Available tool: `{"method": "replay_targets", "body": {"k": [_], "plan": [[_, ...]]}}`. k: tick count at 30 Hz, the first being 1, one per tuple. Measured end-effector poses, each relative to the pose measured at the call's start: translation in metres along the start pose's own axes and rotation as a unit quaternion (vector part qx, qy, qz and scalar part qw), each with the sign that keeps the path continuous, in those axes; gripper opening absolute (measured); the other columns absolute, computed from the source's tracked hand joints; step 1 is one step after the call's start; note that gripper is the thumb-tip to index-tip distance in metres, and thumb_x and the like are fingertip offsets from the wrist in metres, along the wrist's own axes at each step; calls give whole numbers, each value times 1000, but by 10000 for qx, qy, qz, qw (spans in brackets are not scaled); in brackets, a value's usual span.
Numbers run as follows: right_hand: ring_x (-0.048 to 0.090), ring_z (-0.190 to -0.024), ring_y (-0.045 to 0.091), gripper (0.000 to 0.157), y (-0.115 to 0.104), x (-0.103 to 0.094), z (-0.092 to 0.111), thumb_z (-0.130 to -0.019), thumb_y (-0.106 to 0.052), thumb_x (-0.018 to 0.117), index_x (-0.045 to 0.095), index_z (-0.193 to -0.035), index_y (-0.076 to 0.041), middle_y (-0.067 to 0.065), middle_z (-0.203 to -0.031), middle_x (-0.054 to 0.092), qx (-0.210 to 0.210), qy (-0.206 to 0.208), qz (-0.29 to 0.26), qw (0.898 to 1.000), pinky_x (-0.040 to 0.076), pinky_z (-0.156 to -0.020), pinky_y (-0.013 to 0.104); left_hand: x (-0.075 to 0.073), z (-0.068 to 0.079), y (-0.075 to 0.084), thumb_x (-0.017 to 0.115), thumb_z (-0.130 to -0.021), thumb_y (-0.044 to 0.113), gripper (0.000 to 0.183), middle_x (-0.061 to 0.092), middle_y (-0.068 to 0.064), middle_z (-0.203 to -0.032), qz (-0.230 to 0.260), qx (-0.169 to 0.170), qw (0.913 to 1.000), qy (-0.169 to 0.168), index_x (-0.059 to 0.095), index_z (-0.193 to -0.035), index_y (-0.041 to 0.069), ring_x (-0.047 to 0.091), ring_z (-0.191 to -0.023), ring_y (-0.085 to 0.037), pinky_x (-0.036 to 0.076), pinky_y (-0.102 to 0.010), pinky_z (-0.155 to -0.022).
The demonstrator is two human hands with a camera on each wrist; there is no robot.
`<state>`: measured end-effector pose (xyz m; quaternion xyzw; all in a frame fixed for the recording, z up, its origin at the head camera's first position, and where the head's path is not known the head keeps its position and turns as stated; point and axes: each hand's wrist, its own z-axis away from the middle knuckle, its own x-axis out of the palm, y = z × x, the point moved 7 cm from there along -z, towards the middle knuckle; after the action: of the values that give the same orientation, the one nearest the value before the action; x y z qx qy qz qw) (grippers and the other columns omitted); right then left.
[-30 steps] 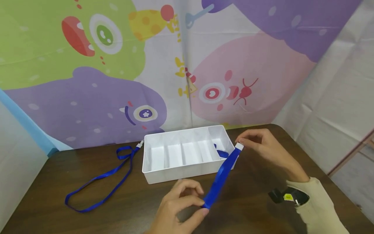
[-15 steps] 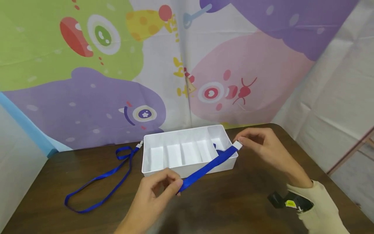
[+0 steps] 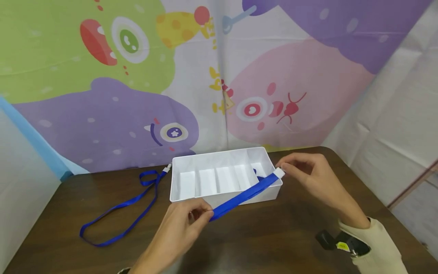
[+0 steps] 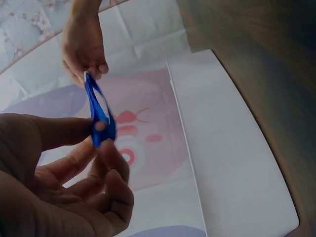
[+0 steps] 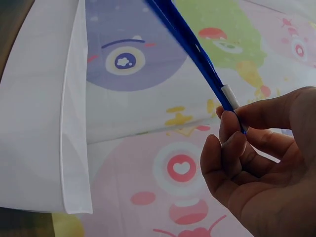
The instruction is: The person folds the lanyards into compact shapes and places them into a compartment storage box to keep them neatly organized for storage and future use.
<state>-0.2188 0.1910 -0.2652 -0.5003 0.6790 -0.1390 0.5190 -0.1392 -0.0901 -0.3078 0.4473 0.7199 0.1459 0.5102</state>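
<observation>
A folded blue lanyard (image 3: 244, 196) stretches slantwise between the two hands, passing in front of the white divided box (image 3: 266, 195). My left hand (image 3: 179, 228) pinches its lower end between thumb and fingers. At the upper end, my right hand (image 3: 313, 177) pinches the lanyard by its white fitting (image 3: 279, 173), just right of the box. In the left wrist view the strap (image 4: 96, 103) shows as a narrow loop, its layers slightly apart. The right wrist view shows the white piece (image 5: 230, 96) right at the fingertips.
Another blue lanyard (image 3: 118, 206) lies in a loose loop on the dark wooden table (image 3: 260, 243), left of the box. Something blue (image 3: 261, 178) lies in the box's rightmost compartment. A cartoon-printed cloth (image 3: 191, 95) hangs behind the table.
My left hand has moved up and to the left, so the lanyard now slants less steeply. My right hand stays almost in place, still holding the white end.
</observation>
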Motion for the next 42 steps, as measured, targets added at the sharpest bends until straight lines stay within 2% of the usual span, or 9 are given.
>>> {"method": "replay_targets", "body": {"k": [8,19,22,24,26,30,36,39,42], "plan": [[65,-78,13,11,-1,-1,2,-94,-10,69,75,-103,-10,0,-95,73,22,85,158,9998,54,-68,22,-1,-2,1,77,-84,0,24,56,17,-73,-107,325,9993,143,65,-79,20,51,-65,2,44,-19,-55],[64,-78,12,13,-3,-4,-1,-93,-6,69,75,-103,-9,2,-95,74,-123,159,136,9997,54,-68,20,-3,-1,-4,76,-88,12,20,54,13,-84,49,401,9989,-254,62,-78,22,54,-75,-2,46,-21,-61],[64,-77,12,13,-3,-4,0,-92,-5,70,75,-103,-9,2,-95,74,-109,182,139,9997,54,-68,20,-4,-2,-5,75,-89,12,24,55,14,-81,85,317,9989,-346,59,-75,23,51,-71,-2,45,-21,-60],[64,-78,12,13,-2,-4,1,-92,-6,70,75,-104,-9,2,-95,74,-98,163,146,9997,54,-68,20,-3,-3,-7,73,-90,9,25,60,14,-77,440,85,9976,-527,57,-74,21,55,-68,-2,47,-22,-58],[65,-78,13,13,-2,-4,1,-92,-6,70,75,-104,-9,2,-96,74,-90,153,147,9997,54,-68,21,-1,-3,-8,71,-91,6,25,66,9,-73,1035,-191,9918,-731,55,-74,16,60,-63,-5,51,-24,-57],[65,-78,13,12,0,-5,1,-93,-8,70,75,-103,-10,1,-95,74,-33,173,131,9998,54,-69,21,-1,-3,-8,66,-93,1,23,70,-3,-72,2232,-548,9701,-783,52,-75,7,67,-60,-18,57,-35,-58],[65,-79,14,12,0,-8,2,-93,-8,69,75,-103,-9,1,-95,74,-18,142,-16,9999,55,-69,22,-8,-2,-2,65,-94,0,21,66,-9,-67,2959,-340,9535,-458,48,-82,5,61,-51,-24,53,-35,-49],[64,-77,14,13,-2,-10,2,-93,-7,69,75,-104,-8,2,-96,73,-49,137,-57,9999,54,-67,24,-8,-2,1,62,-95,-4,19,63,-13,-65,3366,-135,9396,-609,44,-95,4,57,-48,-28,51,-35,-46],[64,-77,14,14,-3,-12,1,-93,-5,69,75,-105,-8,3,-95,73,-79,140,-84,9998,54,-66,24,-9,-3,5,57,-97,-6,21,63,-13,-68,3515,152,9308,-994,46,-109,6,57,-50,-27,51,-34,-48]]}}
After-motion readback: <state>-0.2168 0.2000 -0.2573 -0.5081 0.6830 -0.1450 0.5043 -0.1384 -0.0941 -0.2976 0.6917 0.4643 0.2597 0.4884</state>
